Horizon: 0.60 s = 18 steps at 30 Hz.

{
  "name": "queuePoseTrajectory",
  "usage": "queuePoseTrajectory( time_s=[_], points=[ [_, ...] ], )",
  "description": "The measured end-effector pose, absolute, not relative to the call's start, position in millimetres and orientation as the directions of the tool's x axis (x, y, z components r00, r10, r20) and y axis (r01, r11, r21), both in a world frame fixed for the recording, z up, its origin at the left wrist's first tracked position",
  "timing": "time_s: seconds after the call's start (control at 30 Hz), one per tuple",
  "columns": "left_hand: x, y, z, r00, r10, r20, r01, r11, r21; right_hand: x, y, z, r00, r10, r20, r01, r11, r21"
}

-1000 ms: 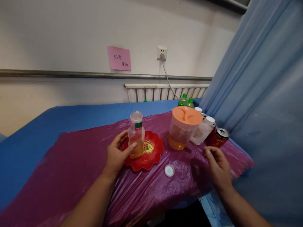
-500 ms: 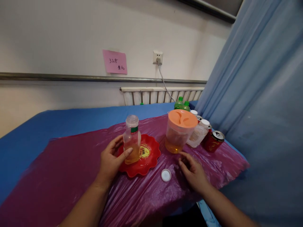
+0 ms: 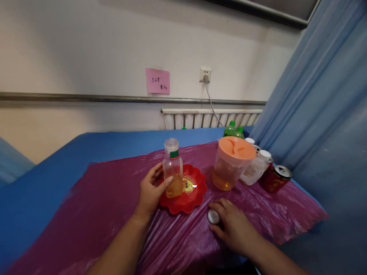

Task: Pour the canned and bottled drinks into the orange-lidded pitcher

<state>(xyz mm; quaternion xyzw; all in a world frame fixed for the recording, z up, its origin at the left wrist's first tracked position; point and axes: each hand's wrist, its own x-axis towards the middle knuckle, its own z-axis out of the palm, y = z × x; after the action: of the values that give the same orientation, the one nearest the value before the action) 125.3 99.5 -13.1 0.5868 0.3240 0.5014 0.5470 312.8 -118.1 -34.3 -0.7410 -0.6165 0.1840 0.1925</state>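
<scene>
A clear bottle (image 3: 172, 168) without its cap, part filled with amber liquid, stands upright on a red scalloped plate (image 3: 200, 193). My left hand (image 3: 155, 189) wraps round its lower left side, thumb in front. On the purple plastic sheet lies a small white bottle cap (image 3: 213, 217). The thumb and fingers of my right hand (image 3: 231, 225) close on that cap from the right. Just behind this hand is a clear pitcher (image 3: 229, 168) with an orange lid (image 3: 237, 148) and some amber liquid at its bottom.
Right of the pitcher stand a white-capped clear bottle (image 3: 256, 168) and a red can (image 3: 276, 178). Green bottles (image 3: 229, 129) are behind. A blue curtain (image 3: 323, 133) hangs at the right. Purple sheeting (image 3: 114, 198) covers part of the blue bed surface (image 3: 94, 147).
My right hand has moved from beside the pitcher's base toward me and taken hold of the white cap. My left hand still grips the bottle. The view has swung somewhat left.
</scene>
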Motion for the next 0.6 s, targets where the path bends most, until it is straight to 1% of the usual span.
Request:
queuePoseTrajectory(
  time_s=[0.13,0.23,0.4,0.53,0.6],
  points=[
    [126,99,-13,0.277,0.935,0.223,-0.174,-0.179,0.968,313,-120,-34,0.131,0.991,-0.020,0.854,-0.123,-0.506],
    [126,99,-13,0.282,0.934,0.221,-0.173,-0.177,0.969,316,-122,-31,0.131,0.991,0.006,0.826,-0.106,-0.554],
    [125,100,-14,0.288,0.929,0.233,-0.147,-0.197,0.969,320,-125,-22,0.143,0.988,0.066,0.706,-0.055,-0.706],
    [123,102,-17,0.294,0.925,0.241,-0.121,-0.214,0.969,317,-123,-16,0.171,0.983,0.074,0.525,-0.027,-0.851],
    [122,103,-19,0.301,0.920,0.251,-0.113,-0.227,0.967,316,-121,-15,0.187,0.978,0.088,0.430,-0.001,-0.903]
  ],
)
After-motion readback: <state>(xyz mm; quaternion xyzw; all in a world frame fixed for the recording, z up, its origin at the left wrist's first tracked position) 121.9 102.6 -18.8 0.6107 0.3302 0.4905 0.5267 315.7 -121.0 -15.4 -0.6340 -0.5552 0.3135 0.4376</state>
